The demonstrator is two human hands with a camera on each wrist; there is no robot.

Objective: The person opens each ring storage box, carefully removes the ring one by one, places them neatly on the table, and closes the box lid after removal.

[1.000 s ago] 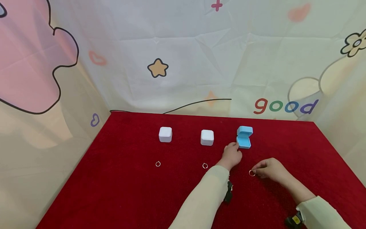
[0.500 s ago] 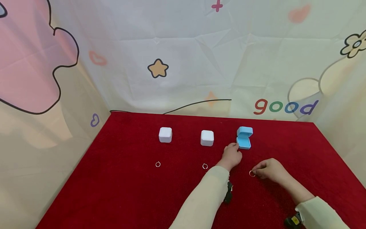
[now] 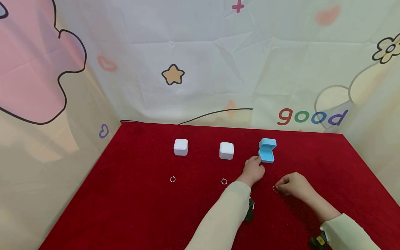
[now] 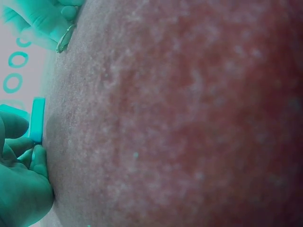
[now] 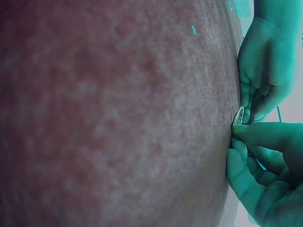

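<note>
At the back right of the red cloth stands a light blue ring box (image 3: 266, 156) with its lid up. My left hand (image 3: 252, 170) holds it at its near left corner, fingers partly curled; in the left wrist view, the fingertips (image 4: 28, 142) meet the box (image 4: 37, 118). To the right and nearer, my right hand (image 3: 295, 185) pinches a thin ring (image 3: 274, 189) between thumb and fingers, low over the cloth. That ring (image 5: 238, 116) also shows at the fingertips in the right wrist view. Whether it touches the cloth, I cannot tell.
Two white ring boxes (image 3: 181, 147), (image 3: 226, 150) with lids down stand left of the blue one. One ring (image 3: 173, 179) lies before the left box and another ring (image 3: 224, 181) before the middle one, near my left sleeve (image 3: 223, 211). A printed curtain (image 3: 203, 62) hangs behind.
My right hand has turned or shifted very slightly, with the ring still pinched and showing less beyond the fingertips. My left hand and the boxes stay where they were.
</note>
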